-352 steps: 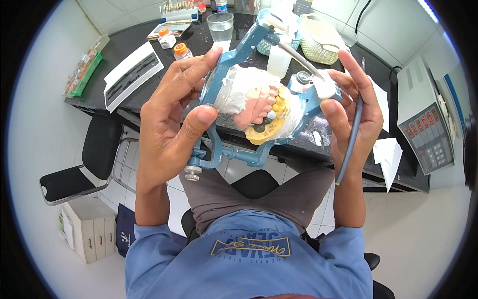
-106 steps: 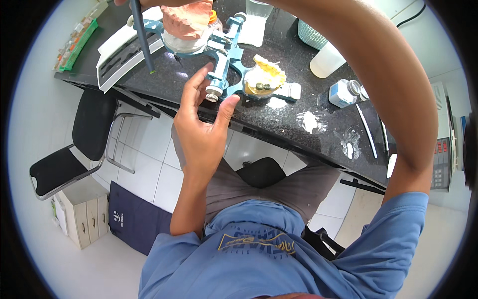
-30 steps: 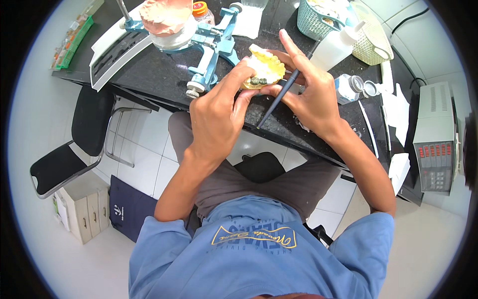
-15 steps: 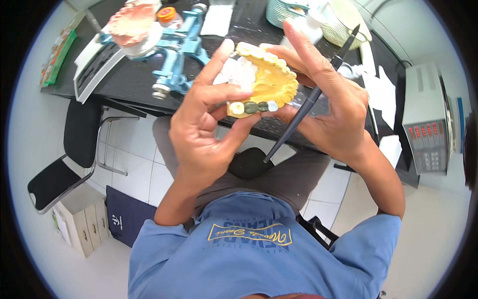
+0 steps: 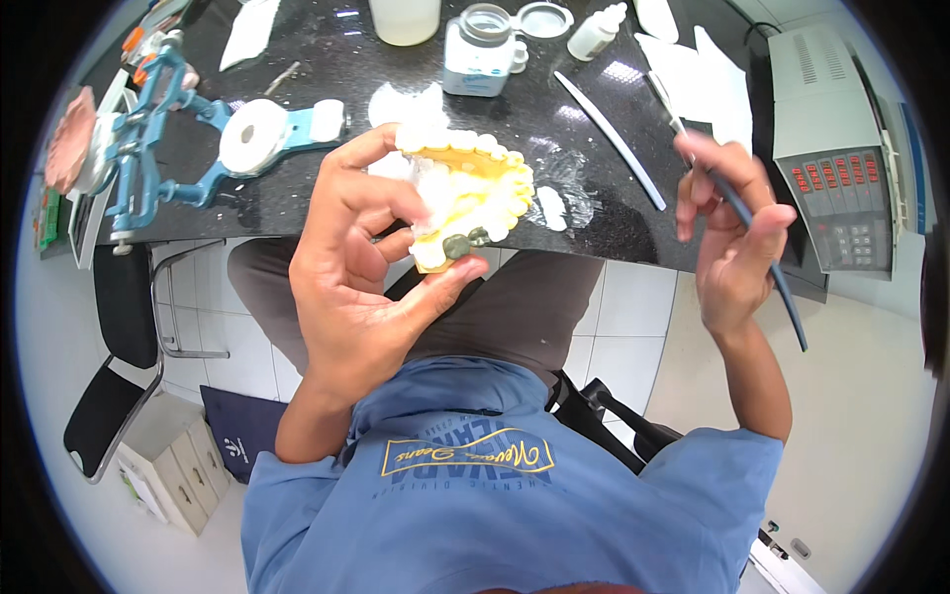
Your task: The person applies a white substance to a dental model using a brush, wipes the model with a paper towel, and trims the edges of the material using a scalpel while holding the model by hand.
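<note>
- a black chair (image 5: 125, 312), at the far left
- a pale drawer cabinet (image 5: 181, 463), near the chair
- a flat, dark blue item (image 5: 240, 426), just beside the cabinet
- a pale grey box-shaped unit (image 5: 836, 153), at the right
- white floor tiles (image 5: 633, 302)

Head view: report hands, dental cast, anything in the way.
Left hand gripping dental cast. Right hand apart from it, holding dark tool. Left fingers partly cover dental cast.
</note>
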{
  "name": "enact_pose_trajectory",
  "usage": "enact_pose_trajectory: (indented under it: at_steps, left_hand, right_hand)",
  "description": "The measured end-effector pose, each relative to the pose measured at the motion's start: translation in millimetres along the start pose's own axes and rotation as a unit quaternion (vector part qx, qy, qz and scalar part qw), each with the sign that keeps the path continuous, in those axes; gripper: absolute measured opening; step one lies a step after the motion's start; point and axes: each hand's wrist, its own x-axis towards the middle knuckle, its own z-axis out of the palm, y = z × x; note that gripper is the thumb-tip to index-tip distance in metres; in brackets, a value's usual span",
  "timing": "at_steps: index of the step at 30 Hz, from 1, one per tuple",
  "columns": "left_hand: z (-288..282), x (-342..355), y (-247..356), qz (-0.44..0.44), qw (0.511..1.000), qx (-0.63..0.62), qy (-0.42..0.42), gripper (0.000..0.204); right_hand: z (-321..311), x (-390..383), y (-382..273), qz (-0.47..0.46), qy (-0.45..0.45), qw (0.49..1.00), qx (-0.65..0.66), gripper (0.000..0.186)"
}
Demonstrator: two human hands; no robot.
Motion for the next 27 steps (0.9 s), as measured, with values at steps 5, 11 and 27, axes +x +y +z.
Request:
enact_pose_trajectory:
  at_steps: [5, 11, 27]
  left_hand:
    - [25, 4, 0, -0.074, 0.997, 0.028, 0.023, 0.089]
    - [29, 7, 1, -0.108, 0.984, 0.139, 0.008, 0.083]
    - [31, 9, -3, -0.121, 0.977, 0.17, 0.037, 0.084]
  right_hand:
    - [4, -22, 9, 0.116, -0.003, 0.992, 0.045, 0.025]
    - [12, -20, 19, 0.116, -0.045, 0.986, 0.113, 0.015]
    - [18, -14, 28, 0.097, -0.068, 0.99, 0.071, 0.016]
